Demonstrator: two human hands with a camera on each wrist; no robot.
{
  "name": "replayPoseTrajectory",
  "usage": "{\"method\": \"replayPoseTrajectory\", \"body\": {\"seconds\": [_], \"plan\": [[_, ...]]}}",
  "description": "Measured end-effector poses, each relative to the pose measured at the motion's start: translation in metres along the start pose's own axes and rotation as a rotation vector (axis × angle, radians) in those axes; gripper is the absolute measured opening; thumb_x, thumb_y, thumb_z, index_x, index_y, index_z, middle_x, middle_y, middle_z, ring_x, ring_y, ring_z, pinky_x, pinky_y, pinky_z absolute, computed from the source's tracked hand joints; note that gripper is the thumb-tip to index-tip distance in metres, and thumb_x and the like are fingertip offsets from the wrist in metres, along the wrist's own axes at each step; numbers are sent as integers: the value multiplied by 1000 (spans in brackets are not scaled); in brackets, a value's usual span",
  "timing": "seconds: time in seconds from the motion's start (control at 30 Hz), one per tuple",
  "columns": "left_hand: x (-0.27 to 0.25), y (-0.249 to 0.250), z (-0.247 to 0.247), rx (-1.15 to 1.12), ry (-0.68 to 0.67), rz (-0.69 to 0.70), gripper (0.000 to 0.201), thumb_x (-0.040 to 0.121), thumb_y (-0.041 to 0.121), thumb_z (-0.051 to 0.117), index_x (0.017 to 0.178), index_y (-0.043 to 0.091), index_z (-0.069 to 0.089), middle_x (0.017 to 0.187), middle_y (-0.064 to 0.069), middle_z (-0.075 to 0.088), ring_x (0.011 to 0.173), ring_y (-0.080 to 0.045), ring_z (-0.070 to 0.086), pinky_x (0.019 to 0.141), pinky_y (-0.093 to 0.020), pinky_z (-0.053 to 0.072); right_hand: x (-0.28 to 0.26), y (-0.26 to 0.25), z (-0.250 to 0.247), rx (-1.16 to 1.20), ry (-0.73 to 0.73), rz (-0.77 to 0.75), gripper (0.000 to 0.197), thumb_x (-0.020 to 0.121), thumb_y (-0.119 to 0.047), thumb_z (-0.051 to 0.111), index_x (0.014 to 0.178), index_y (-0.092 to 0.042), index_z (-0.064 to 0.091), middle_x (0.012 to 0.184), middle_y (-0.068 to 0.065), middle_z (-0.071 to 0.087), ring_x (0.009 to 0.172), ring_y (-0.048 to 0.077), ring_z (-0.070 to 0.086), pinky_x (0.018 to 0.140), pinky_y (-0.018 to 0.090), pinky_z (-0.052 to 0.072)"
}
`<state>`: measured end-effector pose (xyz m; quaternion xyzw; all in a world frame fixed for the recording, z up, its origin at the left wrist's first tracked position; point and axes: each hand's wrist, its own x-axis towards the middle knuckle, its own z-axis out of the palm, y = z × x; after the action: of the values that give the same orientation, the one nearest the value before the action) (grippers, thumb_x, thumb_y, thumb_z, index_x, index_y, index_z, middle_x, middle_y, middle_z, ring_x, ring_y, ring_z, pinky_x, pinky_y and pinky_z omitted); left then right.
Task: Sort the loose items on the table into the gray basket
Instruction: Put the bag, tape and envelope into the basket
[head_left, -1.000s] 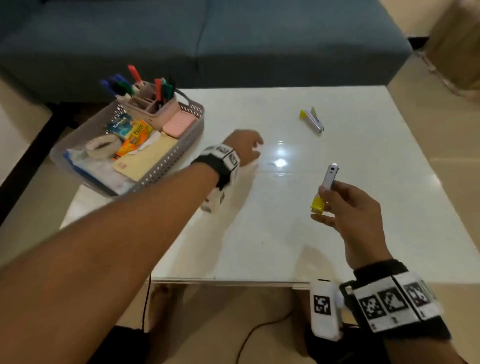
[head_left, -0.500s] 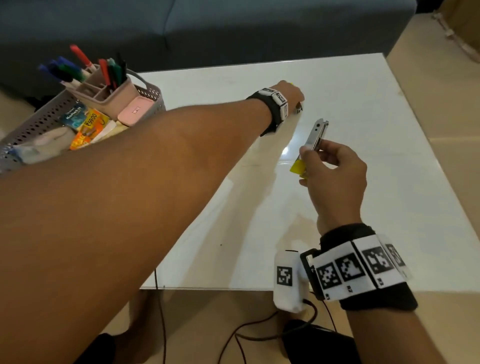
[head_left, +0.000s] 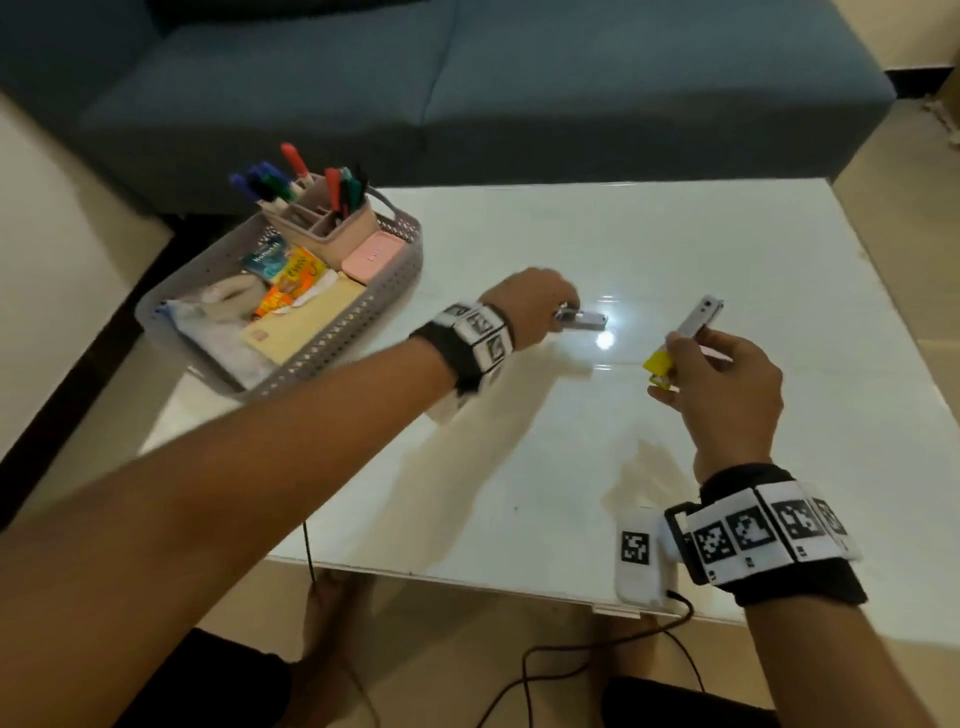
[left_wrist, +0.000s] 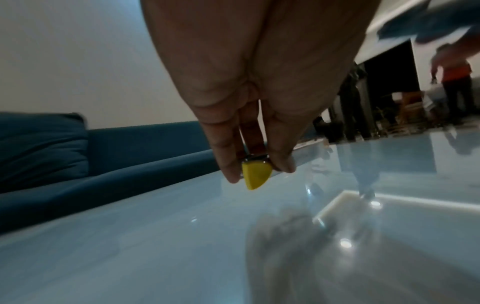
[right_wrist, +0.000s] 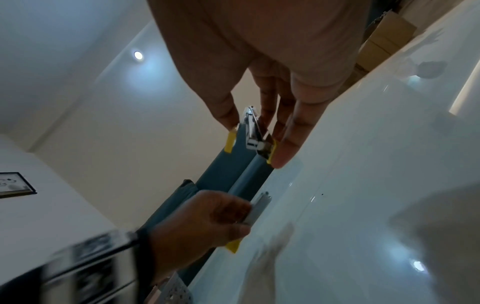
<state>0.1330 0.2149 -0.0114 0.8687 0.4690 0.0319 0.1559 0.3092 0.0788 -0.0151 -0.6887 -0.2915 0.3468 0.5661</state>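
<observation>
My left hand (head_left: 532, 306) pinches a small metal clip with a yellow end (head_left: 582, 319) above the middle of the white table (head_left: 675, 249), fingers curled round it. My right hand (head_left: 722, 382) holds a second yellow-ended clip (head_left: 685, 335) to the right of it, thumb and fingers closed on its yellow end, the metal tip pointing up and away. The gray basket (head_left: 332, 338) sits at the table's far left corner, holding markers (head_left: 291, 179), a pink case (head_left: 373, 253) and packets.
</observation>
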Motion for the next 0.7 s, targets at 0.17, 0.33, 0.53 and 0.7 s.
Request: {"method": "replayPoseTrajectory", "body": {"seconds": [0.17, 0.33, 0.53, 0.7], "plan": [[-151, -62, -56, -67, 165, -188, 30, 87, 6, 67, 112, 22, 70, 108, -1, 69, 102, -19, 60, 91, -34, 47, -25, -9, 32, -57, -117, -9, 37, 80, -31, 74, 113, -17, 65, 90, 6, 74, 81, 18, 73, 72, 41, 62], [-208, -146, -125, 47, 155, -368, 33, 83, 0, 72, 112, 17, 72, 110, 1, 68, 95, -11, 56, 80, -24, 42, -53, -9, 75, -220, -240, -114, 26, 79, -37, 72, 102, -31, 63, 85, -6, 74, 78, 15, 72, 85, 45, 58], [-185, -216, -111, 204, -213, -371, 37, 78, 4, 78, 110, 24, 74, 111, 1, 71, 93, -15, 62, 80, -24, 46, -68, -6, 107, -344, -307, -152, 25, 83, -32, 71, 107, -25, 67, 83, -7, 73, 81, 3, 65, 82, 27, 49], [-178, -232, -92, 227, -269, -348, 41, 79, 9, 78, 115, 28, 71, 117, 2, 68, 92, -13, 57, 86, -26, 47, -67, -2, 120, -357, -314, -150, 23, 82, -32, 73, 104, -27, 68, 83, -13, 70, 85, 10, 68, 91, 37, 51]]}}
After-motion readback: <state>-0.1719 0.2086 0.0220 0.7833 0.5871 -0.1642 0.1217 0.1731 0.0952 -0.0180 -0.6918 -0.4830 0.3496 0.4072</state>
